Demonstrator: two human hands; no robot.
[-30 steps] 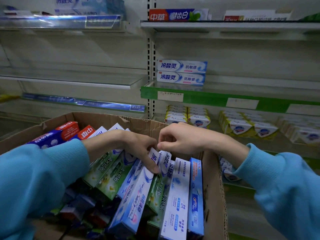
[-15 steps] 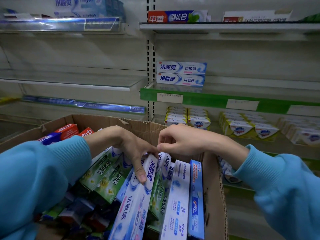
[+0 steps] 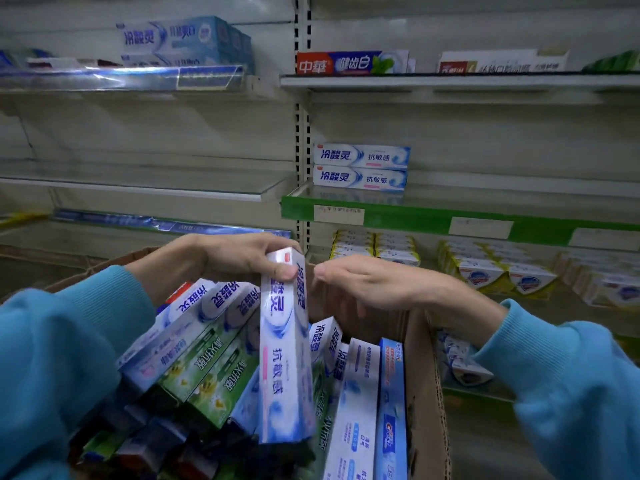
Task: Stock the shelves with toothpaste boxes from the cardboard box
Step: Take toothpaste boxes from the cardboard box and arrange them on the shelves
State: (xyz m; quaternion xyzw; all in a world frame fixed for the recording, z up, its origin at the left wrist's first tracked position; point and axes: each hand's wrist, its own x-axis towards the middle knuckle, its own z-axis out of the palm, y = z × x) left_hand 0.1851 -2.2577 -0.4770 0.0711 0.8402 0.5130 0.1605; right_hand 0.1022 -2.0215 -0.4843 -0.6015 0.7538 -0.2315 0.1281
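A cardboard box in front of me is packed with several toothpaste boxes. My left hand grips the top end of a white-and-blue toothpaste box, which stands nearly upright, raised above the others. My right hand hovers just right of that box's top with fingers relaxed, holding nothing. Two matching white-and-blue boxes are stacked on the green-edged shelf ahead.
A red-and-blue toothpaste box lies on the upper right shelf, and blue boxes sit on the upper left shelf. Soap packs fill the lower right shelf. The glass shelf at middle left holds nothing.
My left hand has pulled the white-and-blue box up out of the pile to nearly upright. My right hand has opened and lifted slightly beside it. The view has tilted upward a little.
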